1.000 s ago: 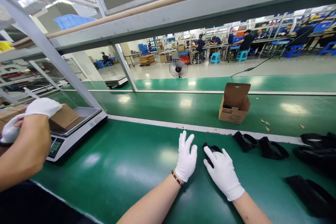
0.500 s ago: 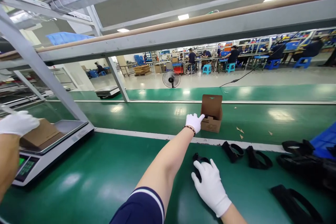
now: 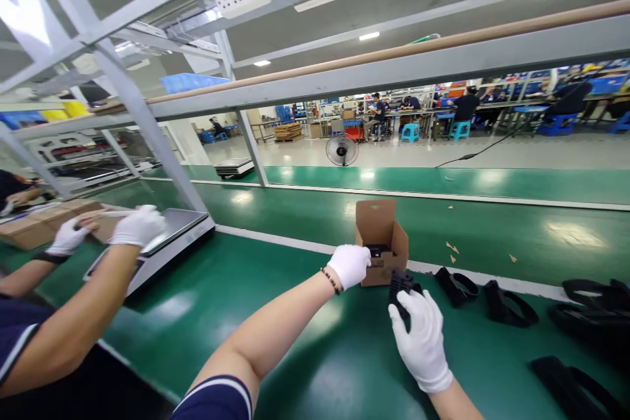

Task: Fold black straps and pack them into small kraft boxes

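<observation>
An open cardboard box (image 3: 375, 218) stands with its lid flap raised, on the green surface at the white strip. Something dark lies inside, only partly visible. My left hand (image 3: 348, 266), white-gloved with a beaded bracelet at the wrist, has its fingers closed on the box's front left edge. Just right of the box's front, my gloved right hand (image 3: 422, 340) grips a black ridged part (image 3: 399, 285). The glove covers much of that part, so its kind is unclear. Black looped straps (image 3: 457, 286) lie to the right of this hand.
More black straps (image 3: 566, 384) and dark items lie at the right. Paper scraps (image 3: 451, 248) dot the far belt. At left, a co-worker's gloved hands (image 3: 138, 226) work above a weighing scale (image 3: 170, 243) beside cardboard boxes (image 3: 29, 226). A metal shelf frame (image 3: 344, 82) spans overhead.
My left hand has drawn the box nearer, onto the white strip. My right hand has taken hold of the black part and brought it up beside the box. The view has swung left.
</observation>
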The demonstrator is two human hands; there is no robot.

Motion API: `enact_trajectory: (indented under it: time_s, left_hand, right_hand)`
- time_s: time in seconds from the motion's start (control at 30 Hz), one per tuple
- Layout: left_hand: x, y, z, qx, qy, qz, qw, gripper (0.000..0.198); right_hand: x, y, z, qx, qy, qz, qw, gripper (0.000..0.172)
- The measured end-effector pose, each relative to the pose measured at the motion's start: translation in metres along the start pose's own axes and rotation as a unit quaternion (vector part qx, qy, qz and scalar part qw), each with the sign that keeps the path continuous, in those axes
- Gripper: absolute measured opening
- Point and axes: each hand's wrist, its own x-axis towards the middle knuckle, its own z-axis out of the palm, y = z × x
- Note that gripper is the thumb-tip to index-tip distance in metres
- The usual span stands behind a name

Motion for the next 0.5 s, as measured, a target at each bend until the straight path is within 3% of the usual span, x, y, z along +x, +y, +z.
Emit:
enact_trajectory:
  time_s: [0.13,0.27,0.4,0.5]
  left_hand:
    - [-0.087,-0.007,0.010,-0.008,0.010,0.012,1.000,0.016]
    - [-0.150,-0.002,0.020,-0.024,0.048,0.031,0.998,0.015]
    - [-0.189,0.004,0.031,-0.125,0.189,0.088,0.970,0.019]
    - [-0.200,0.005,0.041,-0.309,0.330,0.005,0.892,0.022]
  right_hand:
    - [0.018,-0.021,-0.026,0.017,0.025,-0.047,0.998,0.035]
    - [0.042,-0.062,-0.042,0.060,0.008,-0.072,0.996,0.039]
    - [0.050,-0.099,-0.041,0.044,-0.113,-0.071,0.990,0.030]
    - [0.048,-0.114,-0.040,0.002,-0.259,-0.065,0.964,0.024]
